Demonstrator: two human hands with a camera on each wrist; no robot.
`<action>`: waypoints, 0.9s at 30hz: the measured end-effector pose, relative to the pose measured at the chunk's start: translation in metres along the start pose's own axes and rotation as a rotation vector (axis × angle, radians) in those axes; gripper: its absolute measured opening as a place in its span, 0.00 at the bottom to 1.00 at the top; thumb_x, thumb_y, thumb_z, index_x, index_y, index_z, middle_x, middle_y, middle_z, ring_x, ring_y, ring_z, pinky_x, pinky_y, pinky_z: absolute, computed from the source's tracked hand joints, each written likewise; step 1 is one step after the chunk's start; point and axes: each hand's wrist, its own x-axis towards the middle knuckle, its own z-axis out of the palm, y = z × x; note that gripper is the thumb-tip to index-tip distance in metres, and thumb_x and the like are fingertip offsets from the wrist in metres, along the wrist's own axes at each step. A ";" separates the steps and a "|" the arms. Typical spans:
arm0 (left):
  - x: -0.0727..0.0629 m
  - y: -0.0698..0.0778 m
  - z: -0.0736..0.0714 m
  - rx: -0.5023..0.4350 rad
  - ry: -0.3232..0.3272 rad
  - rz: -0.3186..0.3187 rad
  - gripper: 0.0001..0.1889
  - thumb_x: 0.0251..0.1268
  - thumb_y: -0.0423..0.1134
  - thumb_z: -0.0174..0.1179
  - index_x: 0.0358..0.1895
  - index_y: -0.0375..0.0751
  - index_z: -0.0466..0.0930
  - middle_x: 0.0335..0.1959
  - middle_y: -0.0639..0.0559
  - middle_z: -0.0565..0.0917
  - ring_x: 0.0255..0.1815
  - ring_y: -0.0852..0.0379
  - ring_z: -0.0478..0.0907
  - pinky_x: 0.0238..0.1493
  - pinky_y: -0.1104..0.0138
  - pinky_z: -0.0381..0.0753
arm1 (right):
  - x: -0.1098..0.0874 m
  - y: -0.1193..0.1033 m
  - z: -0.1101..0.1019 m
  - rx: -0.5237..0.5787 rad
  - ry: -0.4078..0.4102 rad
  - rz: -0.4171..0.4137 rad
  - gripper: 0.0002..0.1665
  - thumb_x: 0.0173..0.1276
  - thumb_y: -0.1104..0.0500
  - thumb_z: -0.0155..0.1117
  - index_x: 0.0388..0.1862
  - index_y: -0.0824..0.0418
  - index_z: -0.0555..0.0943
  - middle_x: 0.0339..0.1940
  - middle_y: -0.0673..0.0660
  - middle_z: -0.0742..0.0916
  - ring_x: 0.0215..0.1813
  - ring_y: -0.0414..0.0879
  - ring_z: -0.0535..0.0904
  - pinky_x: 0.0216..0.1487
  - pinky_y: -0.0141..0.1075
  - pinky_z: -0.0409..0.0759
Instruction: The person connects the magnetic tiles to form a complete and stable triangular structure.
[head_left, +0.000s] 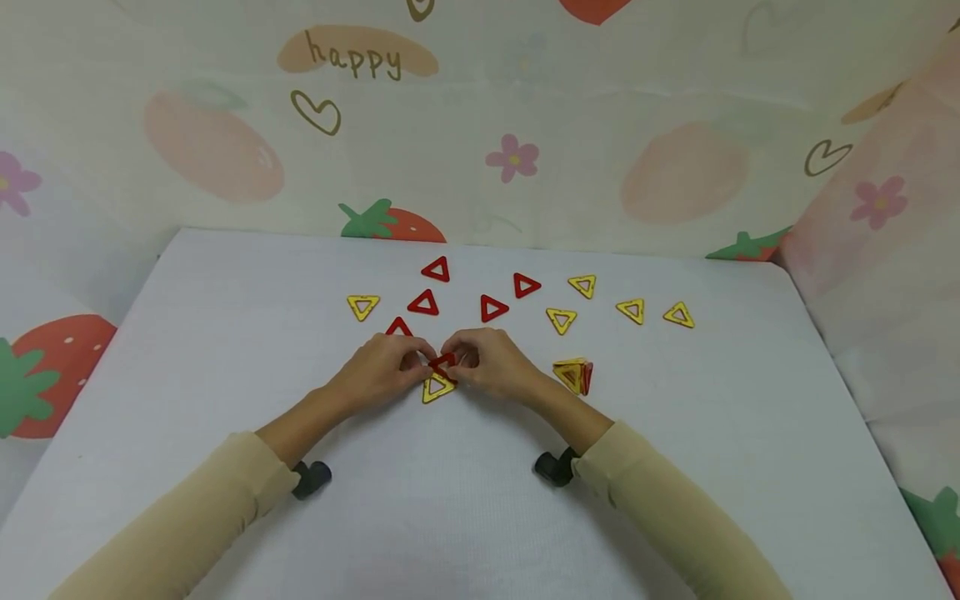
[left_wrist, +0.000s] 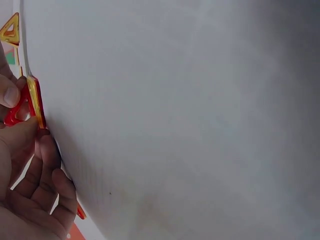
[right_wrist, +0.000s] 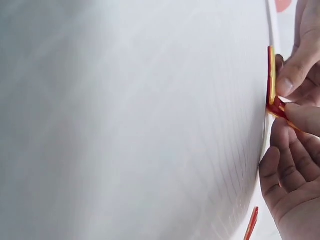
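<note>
Midway along the table, my left hand [head_left: 382, 367] and my right hand [head_left: 491, 358] meet at a small red triangle tile [head_left: 442, 364] with a hollow middle. Both hands pinch it between thumb and fingers, which hide part of it. Just below, touching or very near it, a yellow triangle tile [head_left: 437, 387] lies on the table; whether the two are joined I cannot tell. The left wrist view shows the red tile [left_wrist: 20, 109] tilted up against the yellow edge [left_wrist: 36, 100]. In the right wrist view, the right thumb presses the red piece [right_wrist: 278, 108].
Several red triangles [head_left: 492, 308] and yellow triangles [head_left: 561, 320] lie scattered toward the back of the white table [head_left: 480, 517]. A small stack of yellow and red triangles [head_left: 572, 375] sits right of my right hand. Dark wrist-camera parts [head_left: 312, 480] show beside the sleeves.
</note>
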 end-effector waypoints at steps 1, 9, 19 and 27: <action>0.000 0.000 0.000 0.002 0.002 0.004 0.09 0.63 0.35 0.67 0.46 0.40 0.86 0.23 0.58 0.79 0.26 0.60 0.73 0.32 0.66 0.75 | 0.000 0.000 0.000 -0.003 0.000 -0.002 0.14 0.64 0.65 0.71 0.48 0.62 0.84 0.35 0.51 0.84 0.38 0.43 0.77 0.40 0.30 0.76; 0.001 0.000 0.002 -0.003 0.013 -0.004 0.07 0.63 0.34 0.68 0.43 0.42 0.86 0.23 0.57 0.79 0.27 0.59 0.73 0.32 0.66 0.74 | -0.001 0.000 -0.001 -0.087 -0.038 0.001 0.10 0.61 0.62 0.75 0.41 0.61 0.84 0.31 0.49 0.84 0.35 0.41 0.78 0.39 0.30 0.77; 0.000 -0.001 0.000 -0.008 0.023 0.002 0.06 0.61 0.35 0.70 0.40 0.43 0.85 0.26 0.57 0.81 0.30 0.58 0.74 0.35 0.65 0.75 | 0.000 -0.001 -0.001 -0.206 -0.051 0.007 0.06 0.65 0.59 0.73 0.38 0.58 0.86 0.29 0.47 0.84 0.33 0.39 0.78 0.38 0.32 0.75; -0.002 -0.004 0.000 0.000 0.017 0.040 0.09 0.60 0.35 0.70 0.44 0.41 0.87 0.33 0.56 0.85 0.32 0.58 0.75 0.37 0.65 0.77 | 0.001 -0.002 0.001 -0.206 -0.051 0.002 0.08 0.65 0.60 0.72 0.42 0.59 0.87 0.32 0.48 0.86 0.35 0.40 0.78 0.40 0.32 0.76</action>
